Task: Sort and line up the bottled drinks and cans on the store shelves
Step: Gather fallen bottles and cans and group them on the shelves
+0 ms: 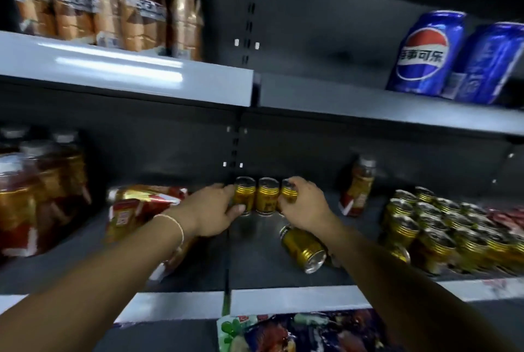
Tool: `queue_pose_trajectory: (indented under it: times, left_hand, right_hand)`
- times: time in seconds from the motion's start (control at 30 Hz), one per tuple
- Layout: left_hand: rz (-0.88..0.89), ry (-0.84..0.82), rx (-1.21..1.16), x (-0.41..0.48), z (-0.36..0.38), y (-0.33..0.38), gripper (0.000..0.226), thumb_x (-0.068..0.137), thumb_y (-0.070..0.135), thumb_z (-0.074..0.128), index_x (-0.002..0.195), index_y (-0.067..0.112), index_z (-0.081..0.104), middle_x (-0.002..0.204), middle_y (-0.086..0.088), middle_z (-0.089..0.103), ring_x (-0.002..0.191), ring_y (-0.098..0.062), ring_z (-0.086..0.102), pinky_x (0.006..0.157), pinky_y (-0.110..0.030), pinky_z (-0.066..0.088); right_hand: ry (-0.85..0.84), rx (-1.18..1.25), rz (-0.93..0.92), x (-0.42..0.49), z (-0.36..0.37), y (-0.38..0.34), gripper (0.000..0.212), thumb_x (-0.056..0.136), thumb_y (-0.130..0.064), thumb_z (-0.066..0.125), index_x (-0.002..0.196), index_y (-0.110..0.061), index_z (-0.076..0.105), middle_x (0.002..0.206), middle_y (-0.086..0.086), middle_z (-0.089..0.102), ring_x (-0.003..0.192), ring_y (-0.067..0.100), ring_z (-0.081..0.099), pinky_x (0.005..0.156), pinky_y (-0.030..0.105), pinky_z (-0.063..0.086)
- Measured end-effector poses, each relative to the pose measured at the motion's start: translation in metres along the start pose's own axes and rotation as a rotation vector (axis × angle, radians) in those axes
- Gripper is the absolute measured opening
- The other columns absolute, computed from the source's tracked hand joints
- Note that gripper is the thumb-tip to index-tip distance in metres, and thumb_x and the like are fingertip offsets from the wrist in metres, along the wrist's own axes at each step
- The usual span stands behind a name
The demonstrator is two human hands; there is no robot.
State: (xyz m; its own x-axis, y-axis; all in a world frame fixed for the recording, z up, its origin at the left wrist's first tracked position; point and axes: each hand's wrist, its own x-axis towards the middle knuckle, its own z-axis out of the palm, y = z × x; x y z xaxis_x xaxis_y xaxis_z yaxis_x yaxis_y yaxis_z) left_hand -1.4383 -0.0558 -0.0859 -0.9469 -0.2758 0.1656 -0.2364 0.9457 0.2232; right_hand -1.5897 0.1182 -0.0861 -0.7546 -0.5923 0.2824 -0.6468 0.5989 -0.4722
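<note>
**Both hands on the gold-can row, middle shelf**

Your left hand (pixel 215 209) reaches to the back of the middle shelf (pixel 255 269) and holds the left can (pixel 244 195) of an upright row of three gold cans. Its fingers (pixel 225 189) wrap the can's far side, and the thumb presses the near side low down. Your right hand (pixel 304 204) grips the right can (pixel 289 191), with the fingers curled over its top and side. The middle can (pixel 266 195) stands between the two with no hand on it. Whether it touches its neighbours cannot be told. The row sits close to the back panel, just right of the slotted upright.

A lying can (pixel 303 248), also gold, rests on its side just below your right wrist, one silver end towards you. Well to the right, a block of cans (pixel 442 232) stands upright and tightly packed, though it is blurred. A small bottle (pixel 358 187) stands upright near the back panel, between the row and that block. Beside your left forearm a red bottle (pixel 141 204) lies on its side. Farther left, amber bottles (pixel 37 190) stand upright. A thin bracelet (pixel 175 224) circles your left wrist.

On the upper shelf (pixel 113 65), brown bottles (pixel 107 2) stand at the left and two blue cans (pixel 425 53) stand at the right. Snack packets (pixel 297 331) lie on the level below.
</note>
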Motion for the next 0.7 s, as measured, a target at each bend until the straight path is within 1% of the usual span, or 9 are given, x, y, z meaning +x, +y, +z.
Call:
queue_pose_trajectory:
  times: [0.13,0.2,0.3,0.37,0.43,0.5,0.57,0.63,0.7]
  left_hand:
    - [0.057,-0.031,-0.002,0.041,0.015,0.049,0.058,0.098,0.057,0.035,0.141,0.018,0.038,0.14,-0.01,0.045,0.128,-0.029,0.045,0.105,-0.041,0.04]
    - [0.08,-0.048,0.006,0.057,0.022,0.07,0.06,0.098,0.057,0.034,0.144,0.018,0.036,0.146,-0.011,0.042,0.132,-0.03,0.042,0.108,-0.039,0.037]
    - [0.09,-0.069,0.017,0.074,0.029,0.093,0.066,0.099,0.057,0.034,0.151,0.018,0.027,0.155,-0.011,0.032,0.141,-0.031,0.032,0.115,-0.041,0.03]
    - [0.095,-0.079,0.019,0.081,0.033,0.103,0.068,0.098,0.057,0.034,0.153,0.018,0.023,0.156,-0.011,0.03,0.144,-0.031,0.028,0.116,-0.041,0.028]
    - [0.101,-0.081,0.024,0.085,0.036,0.111,0.069,0.098,0.059,0.033,0.153,0.019,0.022,0.157,-0.01,0.029,0.143,-0.03,0.028,0.116,-0.04,0.028]
    - [0.103,-0.084,0.03,0.085,0.039,0.115,0.07,0.098,0.06,0.032,0.154,0.019,0.021,0.157,-0.008,0.028,0.144,-0.029,0.028,0.115,-0.038,0.028]
    - [0.102,-0.082,0.035,0.085,0.039,0.117,0.07,0.098,0.06,0.032,0.154,0.02,0.02,0.158,-0.007,0.026,0.144,-0.027,0.026,0.115,-0.036,0.026]
    - [0.104,-0.075,0.041,0.083,0.038,0.117,0.07,0.098,0.06,0.032,0.154,0.02,0.02,0.158,-0.006,0.026,0.144,-0.026,0.026,0.115,-0.035,0.026]
    - [0.102,-0.073,0.052,0.08,0.037,0.116,0.07,0.098,0.06,0.032,0.154,0.021,0.02,0.158,-0.006,0.027,0.144,-0.026,0.027,0.115,-0.035,0.027]
  right_hand:
    - [0.063,-0.094,0.101,0.009,-0.029,0.061,0.065,0.093,-0.038,0.059,0.15,-0.016,0.036,0.139,0.017,0.047,0.129,0.036,0.044,0.11,0.044,0.039]
    - [0.082,-0.142,0.14,0.015,-0.041,0.085,0.066,0.093,-0.039,0.057,0.15,-0.015,0.034,0.14,0.018,0.044,0.13,0.038,0.041,0.111,0.043,0.037]
    - [0.114,-0.156,0.206,0.027,-0.056,0.115,0.061,0.092,-0.038,0.058,0.145,-0.013,0.038,0.142,0.021,0.039,0.13,0.041,0.037,0.108,0.046,0.039]
    - [0.128,-0.184,0.239,0.038,-0.065,0.131,0.06,0.093,-0.038,0.057,0.143,-0.01,0.039,0.141,0.024,0.039,0.128,0.042,0.037,0.106,0.045,0.037]
    - [0.119,-0.232,0.272,0.05,-0.071,0.143,0.063,0.094,-0.041,0.054,0.145,-0.009,0.035,0.138,0.025,0.042,0.126,0.042,0.039,0.106,0.043,0.036]
    - [0.095,-0.27,0.306,0.062,-0.076,0.152,0.072,0.094,-0.042,0.052,0.151,-0.007,0.026,0.14,0.025,0.042,0.128,0.041,0.039,0.106,0.042,0.035]
    - [0.075,-0.252,0.317,0.074,-0.079,0.16,0.082,0.093,-0.04,0.055,0.158,-0.013,0.012,0.153,0.023,0.029,0.134,0.041,0.034,0.108,0.045,0.035]
    - [0.062,-0.184,0.302,0.085,-0.081,0.165,0.093,0.092,-0.035,0.06,0.158,-0.03,-0.005,0.163,0.018,0.011,0.142,0.045,0.025,0.112,0.051,0.035]
    - [0.016,-0.215,0.269,0.098,-0.08,0.17,0.095,0.093,-0.036,0.059,0.157,-0.033,-0.011,0.166,0.015,0.001,0.147,0.048,0.012,0.116,0.057,0.03]
